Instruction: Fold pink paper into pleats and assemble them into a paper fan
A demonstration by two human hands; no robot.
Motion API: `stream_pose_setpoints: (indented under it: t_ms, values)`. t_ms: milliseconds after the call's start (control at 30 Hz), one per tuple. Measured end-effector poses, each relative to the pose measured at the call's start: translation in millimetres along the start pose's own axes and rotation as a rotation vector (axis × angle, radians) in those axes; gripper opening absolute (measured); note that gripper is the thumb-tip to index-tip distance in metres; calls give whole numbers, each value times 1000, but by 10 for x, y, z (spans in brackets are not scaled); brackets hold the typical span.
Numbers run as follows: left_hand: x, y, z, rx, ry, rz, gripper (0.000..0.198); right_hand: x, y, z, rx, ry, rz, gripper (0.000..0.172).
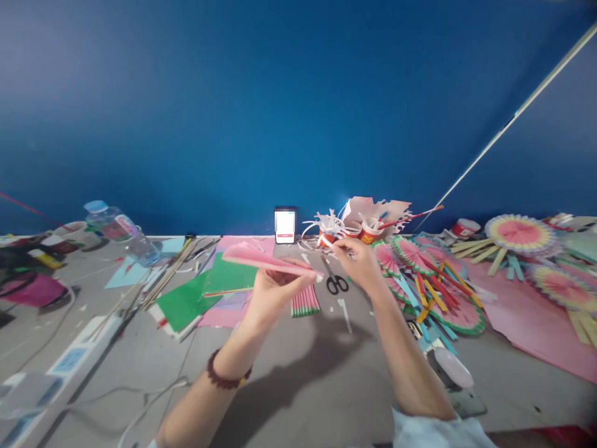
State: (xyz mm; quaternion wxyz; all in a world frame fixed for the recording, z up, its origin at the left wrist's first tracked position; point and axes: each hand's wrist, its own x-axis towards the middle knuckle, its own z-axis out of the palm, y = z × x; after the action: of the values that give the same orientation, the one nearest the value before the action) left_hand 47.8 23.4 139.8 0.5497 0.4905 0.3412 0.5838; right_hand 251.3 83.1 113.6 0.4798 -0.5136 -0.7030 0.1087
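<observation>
My left hand [273, 292] is closed around a piece of folded pink paper [247, 254], held level above the table with a small white bit at its right end. My right hand [359, 264] reaches toward the red cup [327, 238] stuffed with white strips [331, 221], its thumb and forefinger pinched on what looks like one white strip. Between the hands, black-handled scissors [336, 285] lie on the table. A pleated pink and green paper [305, 302] rests partly behind my left hand. A loose pale strip [345, 314] lies in front of the scissors.
A lit phone [285, 225] stands against the blue wall. Green sheets [186, 302], sticks and a plastic bottle [135, 242] lie left, with a power strip [77, 361] nearer. Finished paper fans [520, 233], colored strips and a pink sheet [527, 317] cover the right side.
</observation>
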Motion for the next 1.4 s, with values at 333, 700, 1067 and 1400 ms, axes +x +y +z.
stream_pose_setpoints:
  t_ms: [333,700,1067,1400]
  values:
    - [143,-115,-60,-109,21,-81,21,-150,424,544,-339,-310,153,22]
    - [279,-294,-122,56,93,-31,23,-67,12,386,91,-298,183,32]
    - [365,-378,-204,65,156,-65,36,-120,-281,310,762,-363,493,27]
    - [424,-341,-342,-36,316,48,27,-128,-281,292,707,-444,447,26]
